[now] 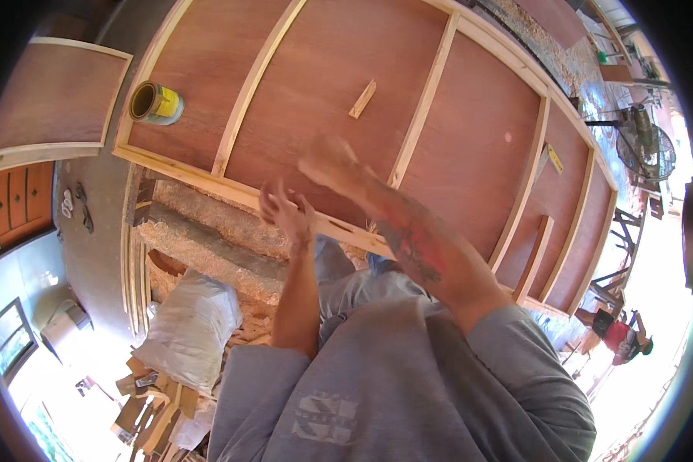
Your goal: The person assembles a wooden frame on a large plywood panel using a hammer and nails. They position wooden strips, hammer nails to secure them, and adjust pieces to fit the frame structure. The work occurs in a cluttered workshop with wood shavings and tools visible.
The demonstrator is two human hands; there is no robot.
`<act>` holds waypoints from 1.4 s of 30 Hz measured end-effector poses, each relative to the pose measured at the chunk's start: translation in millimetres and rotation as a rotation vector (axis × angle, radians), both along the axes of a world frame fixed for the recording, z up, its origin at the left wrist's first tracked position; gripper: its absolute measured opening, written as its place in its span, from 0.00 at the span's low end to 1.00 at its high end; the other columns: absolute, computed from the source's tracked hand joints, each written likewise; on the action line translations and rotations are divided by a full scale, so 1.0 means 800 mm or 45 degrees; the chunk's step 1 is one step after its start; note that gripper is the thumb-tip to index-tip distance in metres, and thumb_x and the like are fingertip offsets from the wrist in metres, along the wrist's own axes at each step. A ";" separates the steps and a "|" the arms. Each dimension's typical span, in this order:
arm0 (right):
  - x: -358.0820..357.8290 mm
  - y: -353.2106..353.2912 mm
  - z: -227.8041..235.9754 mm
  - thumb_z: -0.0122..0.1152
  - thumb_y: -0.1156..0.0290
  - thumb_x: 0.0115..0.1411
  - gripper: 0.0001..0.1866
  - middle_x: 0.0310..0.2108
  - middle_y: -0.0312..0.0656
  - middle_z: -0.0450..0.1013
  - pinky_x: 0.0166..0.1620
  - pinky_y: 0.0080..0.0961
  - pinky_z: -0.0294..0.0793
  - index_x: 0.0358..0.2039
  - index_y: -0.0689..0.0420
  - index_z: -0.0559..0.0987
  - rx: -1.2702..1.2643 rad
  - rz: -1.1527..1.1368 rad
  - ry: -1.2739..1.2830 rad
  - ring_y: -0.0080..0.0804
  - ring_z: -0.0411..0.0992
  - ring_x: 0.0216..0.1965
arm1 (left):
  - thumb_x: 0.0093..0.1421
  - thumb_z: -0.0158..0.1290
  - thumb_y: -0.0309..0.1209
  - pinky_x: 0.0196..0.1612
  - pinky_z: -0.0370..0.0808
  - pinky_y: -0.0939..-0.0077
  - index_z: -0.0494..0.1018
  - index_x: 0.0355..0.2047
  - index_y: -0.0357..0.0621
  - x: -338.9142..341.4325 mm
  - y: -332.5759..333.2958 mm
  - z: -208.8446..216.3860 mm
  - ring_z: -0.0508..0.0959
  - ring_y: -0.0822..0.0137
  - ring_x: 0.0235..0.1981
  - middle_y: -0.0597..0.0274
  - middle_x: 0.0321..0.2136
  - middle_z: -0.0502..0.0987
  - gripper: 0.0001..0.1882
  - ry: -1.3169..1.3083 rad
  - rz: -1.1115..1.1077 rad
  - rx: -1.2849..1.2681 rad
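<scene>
A large panel of reddish-brown plywood with a pale wooden frame lies in front of me. My left hand is at its near rail, fingers bent and apart, with nothing visible in them. My right hand is over the plywood just beyond the rail, blurred and curled like a fist. What it holds, if anything, is hidden. Farther off on the same section lies a short wood offcut. An open can with a yellow label stands in the left section.
A yellow-ended try square and a loose wood strip are toward the right. Below the panel's left side are sawdust-covered timber and a full white sack. A pedestal fan and another person are at the far right.
</scene>
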State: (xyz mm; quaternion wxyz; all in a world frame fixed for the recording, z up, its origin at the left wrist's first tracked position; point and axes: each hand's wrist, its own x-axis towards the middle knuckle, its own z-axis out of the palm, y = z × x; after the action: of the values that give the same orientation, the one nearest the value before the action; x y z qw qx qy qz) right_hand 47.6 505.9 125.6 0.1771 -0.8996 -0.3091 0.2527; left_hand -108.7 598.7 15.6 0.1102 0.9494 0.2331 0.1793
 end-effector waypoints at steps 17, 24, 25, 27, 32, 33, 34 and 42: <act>-0.168 -0.458 0.138 0.60 0.77 0.60 0.06 0.20 0.31 0.62 0.33 0.27 0.70 0.29 0.57 0.70 1.440 -1.923 -0.369 0.21 0.66 0.25 | 0.57 0.42 0.77 0.74 0.44 0.46 0.40 0.76 0.63 -0.022 -0.102 0.005 0.45 0.51 0.74 0.57 0.75 0.40 0.55 -0.184 1.092 -2.289; -0.333 -0.561 0.009 0.61 0.73 0.65 0.10 0.23 0.32 0.62 0.37 0.30 0.74 0.28 0.54 0.69 1.799 -2.737 -0.743 0.25 0.67 0.26 | 0.56 0.45 0.74 0.74 0.39 0.40 0.45 0.75 0.67 -0.015 -0.103 0.015 0.41 0.49 0.75 0.62 0.76 0.41 0.53 -0.144 1.180 -2.116; -0.360 -0.562 -0.007 0.61 0.72 0.65 0.09 0.24 0.33 0.63 0.38 0.30 0.74 0.29 0.55 0.70 1.566 -2.801 -0.666 0.25 0.67 0.27 | 0.57 0.45 0.74 0.74 0.39 0.40 0.45 0.75 0.67 -0.017 -0.100 0.006 0.41 0.49 0.76 0.63 0.76 0.41 0.52 -0.149 1.169 -2.115; -0.408 -0.559 -0.035 0.61 0.71 0.66 0.08 0.26 0.34 0.66 0.39 0.30 0.75 0.32 0.56 0.72 1.101 -2.872 -0.492 0.26 0.68 0.28 | 0.56 0.45 0.74 0.74 0.41 0.41 0.45 0.75 0.67 -0.020 -0.095 -0.005 0.42 0.50 0.76 0.62 0.76 0.41 0.53 -0.129 1.170 -2.141; -0.464 -0.542 -0.078 0.64 0.67 0.64 0.16 0.40 0.44 0.73 0.46 0.35 0.73 0.47 0.62 0.73 -0.151 -2.444 -0.467 0.38 0.73 0.42 | 0.53 0.48 0.75 0.72 0.50 0.45 0.43 0.75 0.59 -0.005 -0.116 0.036 0.50 0.51 0.73 0.57 0.75 0.45 0.59 -0.055 1.352 -2.137; -0.445 -0.512 -0.065 0.65 0.67 0.64 0.17 0.43 0.46 0.73 0.49 0.37 0.72 0.48 0.62 0.74 -0.594 -2.105 -0.665 0.42 0.72 0.46 | 0.53 0.49 0.75 0.72 0.52 0.46 0.43 0.75 0.57 -0.010 -0.112 0.030 0.51 0.51 0.73 0.56 0.74 0.46 0.60 -0.090 1.324 -2.182; -0.416 -0.479 -0.041 0.65 0.67 0.63 0.19 0.46 0.48 0.73 0.51 0.39 0.71 0.50 0.62 0.74 -0.995 -1.721 -0.849 0.45 0.72 0.49 | 0.52 0.50 0.76 0.71 0.53 0.47 0.42 0.75 0.55 -0.012 -0.108 0.025 0.52 0.51 0.72 0.54 0.74 0.47 0.61 -0.129 1.289 -2.231; -0.231 -0.267 -0.063 0.64 0.59 0.65 0.26 0.48 0.56 0.72 0.43 0.37 0.75 0.54 0.65 0.71 0.624 -1.498 0.106 0.43 0.75 0.41 | 0.60 0.44 0.73 0.74 0.47 0.50 0.38 0.76 0.54 -0.019 -0.103 0.005 0.45 0.49 0.74 0.52 0.75 0.42 0.56 -0.229 1.104 -2.409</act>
State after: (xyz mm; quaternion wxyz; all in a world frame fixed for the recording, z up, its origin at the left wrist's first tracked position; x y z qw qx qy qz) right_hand -136.9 292.4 75.0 0.4987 -0.8417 0.1947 0.0699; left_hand -123.7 516.4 19.6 0.7518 0.2936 0.5901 0.0178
